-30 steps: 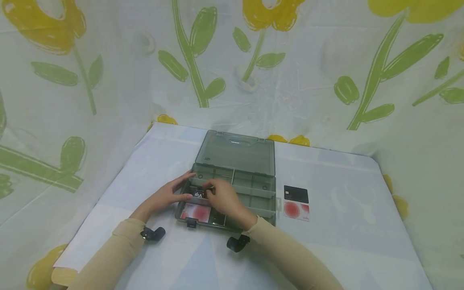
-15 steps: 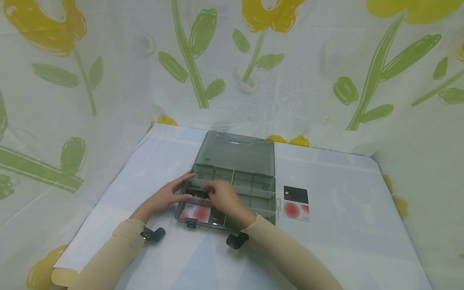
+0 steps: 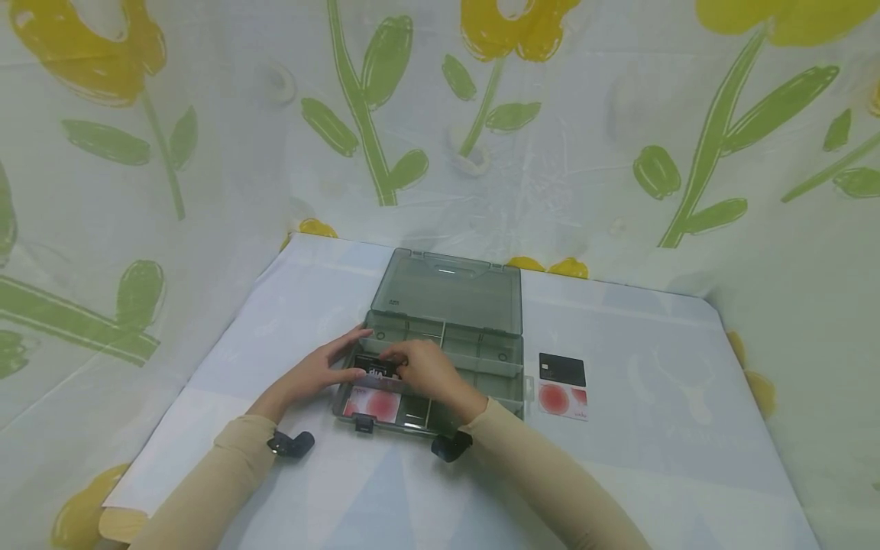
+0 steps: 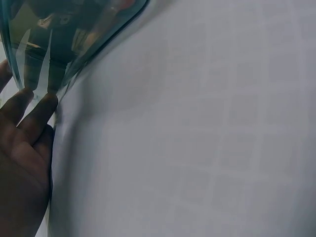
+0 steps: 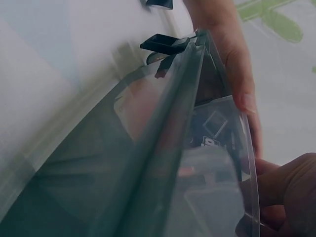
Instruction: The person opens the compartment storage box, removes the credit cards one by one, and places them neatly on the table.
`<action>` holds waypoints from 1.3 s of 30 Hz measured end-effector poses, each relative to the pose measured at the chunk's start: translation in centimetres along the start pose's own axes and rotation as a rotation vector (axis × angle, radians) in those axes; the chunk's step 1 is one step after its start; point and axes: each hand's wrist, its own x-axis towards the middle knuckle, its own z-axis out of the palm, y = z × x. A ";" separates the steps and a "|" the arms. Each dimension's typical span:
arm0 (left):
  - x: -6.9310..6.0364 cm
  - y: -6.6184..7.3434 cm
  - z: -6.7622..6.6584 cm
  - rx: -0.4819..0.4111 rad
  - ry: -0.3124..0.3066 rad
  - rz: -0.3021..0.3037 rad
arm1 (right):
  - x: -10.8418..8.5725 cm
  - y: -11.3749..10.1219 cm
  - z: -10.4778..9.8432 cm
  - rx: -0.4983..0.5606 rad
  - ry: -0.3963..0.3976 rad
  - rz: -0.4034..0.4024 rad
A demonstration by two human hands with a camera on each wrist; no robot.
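Note:
A grey translucent compartment box (image 3: 488, 380) lies with its lid (image 3: 454, 294) folded back on the table. In its left middle compartment is a black card (image 3: 374, 367) with white "VIP" lettering, slightly tilted. My right hand (image 3: 429, 374) reaches into that compartment and pinches the card's right end; its fingertips are partly hidden. Against the box's left side rests my left hand (image 3: 316, 374), fingers extended along the outer wall and thumb over the divider. The left wrist view shows these fingertips touching the wall. A red-and-white card (image 3: 373, 403) lies in the front left compartment.
Right of the box, a black card with a chip (image 3: 561, 369) and another red-and-white card (image 3: 562, 400) lie on the white table (image 3: 660, 428). A dark latch (image 3: 364, 423) juts from the box's front. A flowered sheet (image 3: 550, 153) hangs behind.
The black card in the compartment has shifted and changed its tilt, with the right hand's fingers moving slightly at its end. The left hand has stayed in place.

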 end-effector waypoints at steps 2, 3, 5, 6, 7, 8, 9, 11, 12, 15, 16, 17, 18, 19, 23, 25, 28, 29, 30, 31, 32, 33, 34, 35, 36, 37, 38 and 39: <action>0.0 0.1 0.0 0.000 -0.002 0.002 | 0.0 0.0 -0.1 -0.002 -0.009 -0.005; 0.0 0.1 0.0 0.000 -0.002 0.002 | 0.0 0.0 -0.2 -0.001 -0.012 -0.008; 0.0 0.2 0.0 -0.002 -0.003 0.002 | 0.0 -0.1 -0.3 0.002 -0.017 -0.014; 0.0 0.2 0.0 -0.003 -0.002 0.002 | -0.1 -0.1 -0.3 0.003 -0.019 -0.018; 0.0 0.2 0.0 -0.001 -0.001 0.003 | -0.1 0.0 -0.3 0.003 -0.019 -0.021; 0.0 0.2 0.0 -0.002 -0.001 0.003 | -0.1 0.0 -0.3 0.003 -0.019 -0.025; 0.0 0.2 0.0 -0.002 0.000 0.003 | -0.1 0.0 -0.3 0.002 -0.018 -0.028; 0.0 0.2 0.0 0.000 0.000 0.003 | -0.1 0.1 -0.3 0.002 -0.014 -0.033; 0.0 0.2 0.0 0.002 0.000 0.004 | -0.1 0.2 -0.2 0.004 -0.009 -0.035; 0.0 0.2 0.1 -0.002 0.001 0.004 | -0.3 0.3 -0.2 0.019 0.007 -0.025; 0.0 0.2 0.1 0.000 0.001 0.005 | -0.3 0.4 -0.1 0.035 0.012 -0.017; 0.0 0.1 0.1 -0.001 0.001 0.007 | -0.3 0.5 -0.2 0.056 0.016 -0.007; 0.0 0.1 0.1 -0.001 0.000 0.008 | -0.4 0.5 -0.2 0.080 0.019 0.005; 0.0 0.1 0.1 0.000 0.000 0.010 | -0.5 0.5 -0.2 0.104 0.020 0.018; 0.0 0.1 0.1 0.005 0.000 0.013 | -0.8 0.5 -0.6 0.199 0.018 0.048; 0.0 0.2 0.1 0.005 0.000 0.014 | -1.0 0.6 -0.7 0.224 0.025 0.050; 0.0 0.2 0.1 0.003 -0.002 0.011 | -1.3 0.7 -1.1 0.248 0.045 0.052; 0.1 0.2 0.1 0.003 -0.001 0.010 | -1.4 0.7 -1.2 0.252 0.054 0.054; 0.1 0.1 0.0 0.003 0.000 0.008 | -1.5 0.7 -1.4 0.256 0.062 0.057; 0.1 0.1 0.0 0.008 0.002 0.006 | -1.6 0.8 -1.5 0.256 0.068 0.060; 0.1 0.1 0.0 0.009 0.003 0.003 | -1.7 0.8 -1.7 0.257 0.072 0.064; 0.1 0.1 0.0 0.011 0.004 0.000 | -1.8 0.8 -1.8 0.258 0.076 0.066; 0.1 0.1 0.0 0.011 0.006 -0.003 | -1.9 0.8 -1.9 0.257 0.081 0.070; 0.1 0.0 0.0 0.013 0.008 -0.005 | -1.9 0.9 -2.1 0.253 0.085 0.074; 0.1 0.0 0.0 0.014 0.008 -0.008 | -2.0 0.9 -2.2 0.250 0.086 0.079; 0.1 0.0 0.0 0.015 0.008 -0.009 | -2.0 0.9 -2.3 0.244 0.088 0.086; 0.1 0.0 0.0 0.012 0.007 -0.010 | -2.1 1.0 -2.3 0.242 0.090 0.091; 0.1 0.0 0.0 0.012 0.008 -0.010 | -2.1 1.1 -2.4 0.237 0.092 0.097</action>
